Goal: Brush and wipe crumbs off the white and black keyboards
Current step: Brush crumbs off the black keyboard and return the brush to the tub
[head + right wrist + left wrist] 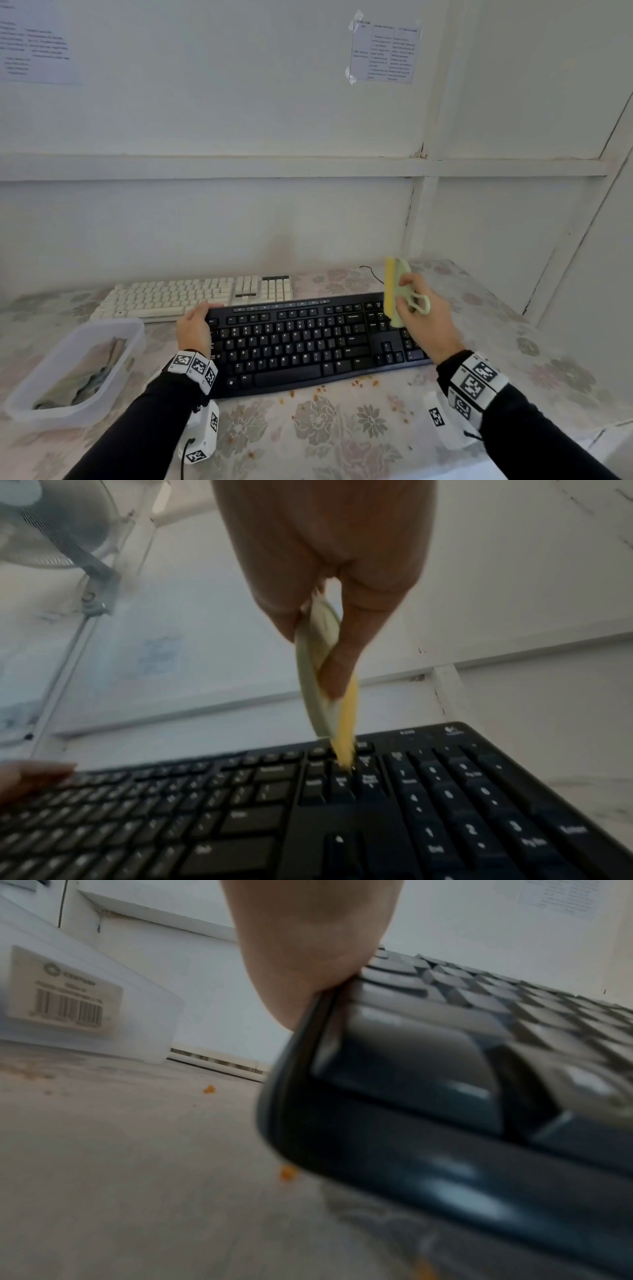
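right fingers: pinching the pale green plastic hand brush with yellow bristles, bristle tips on the navigation keys.
right hand: above the number-pad end of the black full-size keyboard.
left hand: curled round that keyboard's far left corner, bracing it.
risk, grip: the pinch looks light; a hard stroke could twist the brush loose.
risk, crumbs: orange crumbs lie on the floral tablecloth; sweeping away from the body could send debris onto the cream-white keyboard just behind.
risk, bin: the clear plastic tub near the left elbow could be nudged.
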Available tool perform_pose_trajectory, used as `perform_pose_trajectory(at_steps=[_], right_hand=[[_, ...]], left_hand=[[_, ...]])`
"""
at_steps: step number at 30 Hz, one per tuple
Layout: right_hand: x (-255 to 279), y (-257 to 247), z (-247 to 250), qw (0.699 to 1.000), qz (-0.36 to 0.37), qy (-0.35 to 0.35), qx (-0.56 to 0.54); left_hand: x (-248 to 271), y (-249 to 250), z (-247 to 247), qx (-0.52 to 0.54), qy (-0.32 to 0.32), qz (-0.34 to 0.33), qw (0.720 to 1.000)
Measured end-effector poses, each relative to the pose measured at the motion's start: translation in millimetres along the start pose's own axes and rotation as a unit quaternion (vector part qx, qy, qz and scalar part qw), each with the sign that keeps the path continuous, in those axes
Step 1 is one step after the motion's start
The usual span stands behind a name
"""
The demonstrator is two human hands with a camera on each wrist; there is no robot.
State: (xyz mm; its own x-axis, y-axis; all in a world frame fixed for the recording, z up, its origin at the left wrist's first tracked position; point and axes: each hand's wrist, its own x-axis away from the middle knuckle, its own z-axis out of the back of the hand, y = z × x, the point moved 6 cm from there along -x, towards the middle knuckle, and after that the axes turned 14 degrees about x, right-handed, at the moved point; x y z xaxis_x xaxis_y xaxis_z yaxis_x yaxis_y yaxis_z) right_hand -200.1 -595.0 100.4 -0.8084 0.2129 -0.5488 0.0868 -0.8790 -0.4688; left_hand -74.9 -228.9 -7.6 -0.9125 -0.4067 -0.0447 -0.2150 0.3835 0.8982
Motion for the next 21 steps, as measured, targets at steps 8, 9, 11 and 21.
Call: perform_pose_trajectory(at_steps=[8,9,11,21], right_hand=[[17.5,24.2,-26.5,0.975,-0.017,-0.197,0.102],[21.0,27.2,-28.5,0.967,-0.024,-0.227,0.113],[22.5,32.0,-27.7,0.959,-0.052,-0.258,0.102],[4.2,27.6,-6.6,0.997,-0.001,-0.062,0.051]], left_hand=[[-1.0,-0.9,1.9,-0.018,-0.001,0.002,1.000],[-2.5,-2.8,2.5,-0.020,0.000,0.003,1.000],[-3.4,-3.3,2.8,-0.021,0.002,0.004,1.000],[-1.1,-1.1,3.2,-0.035,-0.001,0.004,0.999]])
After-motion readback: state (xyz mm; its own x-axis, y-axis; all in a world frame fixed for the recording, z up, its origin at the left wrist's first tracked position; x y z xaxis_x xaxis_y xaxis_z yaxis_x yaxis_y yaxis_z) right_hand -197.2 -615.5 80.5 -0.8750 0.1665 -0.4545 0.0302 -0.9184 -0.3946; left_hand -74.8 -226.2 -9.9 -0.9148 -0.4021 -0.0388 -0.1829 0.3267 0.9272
